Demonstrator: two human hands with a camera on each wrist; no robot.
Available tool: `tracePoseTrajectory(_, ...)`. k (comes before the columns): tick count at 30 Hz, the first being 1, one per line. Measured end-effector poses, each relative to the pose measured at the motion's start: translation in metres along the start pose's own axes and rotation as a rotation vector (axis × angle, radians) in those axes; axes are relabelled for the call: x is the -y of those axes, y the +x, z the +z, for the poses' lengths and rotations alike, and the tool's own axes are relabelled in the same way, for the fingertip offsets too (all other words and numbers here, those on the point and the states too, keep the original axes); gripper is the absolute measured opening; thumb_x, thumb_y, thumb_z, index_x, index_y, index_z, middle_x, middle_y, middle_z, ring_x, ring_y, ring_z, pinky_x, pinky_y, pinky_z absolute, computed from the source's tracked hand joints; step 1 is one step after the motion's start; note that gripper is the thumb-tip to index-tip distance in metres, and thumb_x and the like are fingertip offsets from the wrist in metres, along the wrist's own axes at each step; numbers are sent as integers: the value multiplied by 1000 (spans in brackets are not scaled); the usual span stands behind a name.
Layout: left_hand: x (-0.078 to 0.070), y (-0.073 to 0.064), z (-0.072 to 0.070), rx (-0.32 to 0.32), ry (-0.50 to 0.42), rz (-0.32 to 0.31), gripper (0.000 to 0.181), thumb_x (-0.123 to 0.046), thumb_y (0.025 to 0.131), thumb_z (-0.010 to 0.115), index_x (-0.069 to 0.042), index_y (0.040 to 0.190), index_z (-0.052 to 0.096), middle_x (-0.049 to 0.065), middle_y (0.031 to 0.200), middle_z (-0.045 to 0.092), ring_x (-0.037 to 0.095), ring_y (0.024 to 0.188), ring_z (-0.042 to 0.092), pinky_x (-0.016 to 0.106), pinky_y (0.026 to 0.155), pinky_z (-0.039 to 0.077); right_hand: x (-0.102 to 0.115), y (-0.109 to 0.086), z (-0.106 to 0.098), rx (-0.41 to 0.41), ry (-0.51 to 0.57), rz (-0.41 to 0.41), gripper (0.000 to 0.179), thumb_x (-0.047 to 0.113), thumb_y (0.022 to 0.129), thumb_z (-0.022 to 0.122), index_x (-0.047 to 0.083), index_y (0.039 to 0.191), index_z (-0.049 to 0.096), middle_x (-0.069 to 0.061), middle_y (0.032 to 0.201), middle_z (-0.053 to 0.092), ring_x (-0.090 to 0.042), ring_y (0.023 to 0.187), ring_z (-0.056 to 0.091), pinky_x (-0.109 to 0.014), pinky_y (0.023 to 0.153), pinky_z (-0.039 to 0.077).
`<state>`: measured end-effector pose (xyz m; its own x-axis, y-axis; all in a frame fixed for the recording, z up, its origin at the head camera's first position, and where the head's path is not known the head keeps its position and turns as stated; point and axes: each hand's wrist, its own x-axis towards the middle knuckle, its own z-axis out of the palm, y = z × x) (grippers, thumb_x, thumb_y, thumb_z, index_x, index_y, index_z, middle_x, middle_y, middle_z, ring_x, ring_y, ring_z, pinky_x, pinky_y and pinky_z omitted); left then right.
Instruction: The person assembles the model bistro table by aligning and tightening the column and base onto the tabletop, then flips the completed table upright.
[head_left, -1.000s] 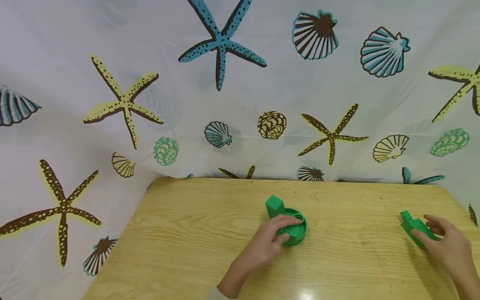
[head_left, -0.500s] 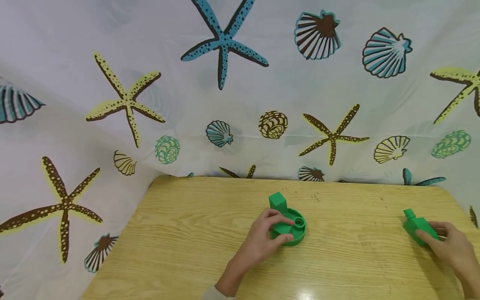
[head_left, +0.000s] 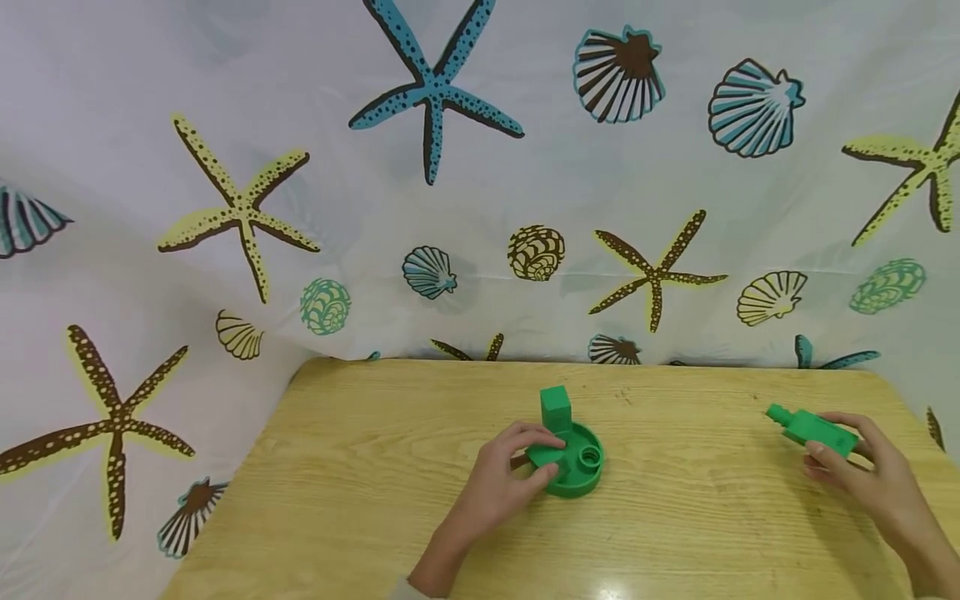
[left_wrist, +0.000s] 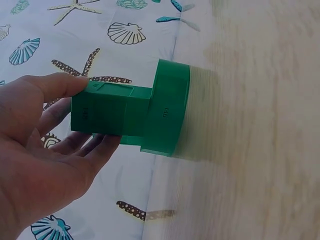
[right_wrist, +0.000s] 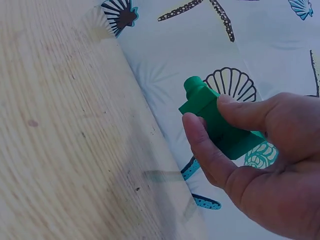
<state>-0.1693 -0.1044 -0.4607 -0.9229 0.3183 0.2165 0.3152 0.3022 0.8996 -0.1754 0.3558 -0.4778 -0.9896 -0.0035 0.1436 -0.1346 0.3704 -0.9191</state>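
My left hand (head_left: 498, 479) holds a rectangular block on a green round base (head_left: 573, 492). Thumb and fingers lie on opposite sides of that block (left_wrist: 107, 110) in the left wrist view. A taller square post (head_left: 556, 408) rises from the back of the base, and a short threaded ring (head_left: 590, 457) stands at its right. Off to the right, my right hand (head_left: 873, 471) grips a green block with a threaded neck (head_left: 819, 433), raised over the table. The neck points left, away from the palm. In the right wrist view, thumb and finger pinch the block's sides (right_wrist: 220, 122).
Both hands work over a light wooden table (head_left: 375, 467). Behind it and at the sides hangs a white cloth (head_left: 360, 192) printed with starfish and shells.
My left hand has slid from over the threaded ring to the block at the base's left. My right hand has moved left and turned its block so the neck points more leftward.
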Motion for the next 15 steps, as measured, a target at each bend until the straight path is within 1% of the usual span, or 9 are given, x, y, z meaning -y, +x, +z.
tracePoseTrajectory(2,2,0,-3,-10,-1,8,24,-6,97,69,-13,119,75,2,130,61,24,126,57,49,101,53,2,3,0,3,43,-39,44,5,103,62,26,139,48,-9,111,57,-12,85,74,-30,75,62)
tracePoseTrajectory(3,3,-1,-5,-13,3,11,24,-5,97,69,-13,119,75,3,131,62,24,127,57,50,101,53,3,4,0,11,66,-57,45,3,103,62,26,139,49,-5,109,57,-12,86,74,-30,75,62)
tracePoseTrajectory(5,5,-1,-7,-12,16,19,26,-3,96,67,-13,118,75,5,132,62,24,128,57,51,102,52,4,5,2,33,113,-92,46,-1,102,61,23,140,50,-1,111,55,-11,88,74,-29,76,61)
tracePoseTrajectory(7,6,-2,-7,-7,34,28,27,-2,95,65,-15,117,75,6,132,63,23,127,57,50,103,52,6,4,5,52,155,-117,45,-3,102,60,16,141,51,-1,115,53,-11,91,75,-29,77,61)
tracePoseTrajectory(9,7,-3,-7,-4,48,35,29,-1,95,64,-18,116,75,5,131,64,23,125,59,47,103,52,8,3,9,57,146,-129,42,-5,101,60,8,141,52,2,121,49,-10,91,74,-29,78,61)
tracePoseTrajectory(11,8,-3,-6,-1,49,42,28,-2,96,65,-18,117,75,5,131,64,22,125,59,46,103,51,12,3,12,45,139,-122,41,-7,100,60,0,140,51,4,125,47,-10,91,74,-29,78,61)
tracePoseTrajectory(13,7,-2,-6,-4,41,45,25,-5,97,67,-17,118,74,5,131,64,21,125,60,45,103,51,16,2,15,11,62,-104,41,-3,100,64,-2,138,51,4,128,45,-5,90,72,-27,76,62)
tracePoseTrajectory(14,7,-1,-6,-7,38,45,24,-6,97,68,-17,119,74,4,130,65,21,125,60,44,103,51,18,2,17,-4,12,-86,41,2,100,66,0,138,51,4,129,44,-2,89,71,-26,75,62)
tracePoseTrajectory(15,7,0,-6,-11,37,45,24,-7,97,69,-15,119,74,3,130,65,21,125,60,43,103,51,19,2,19,-7,3,-71,40,5,101,67,0,137,51,2,131,44,-2,89,71,-27,75,62)
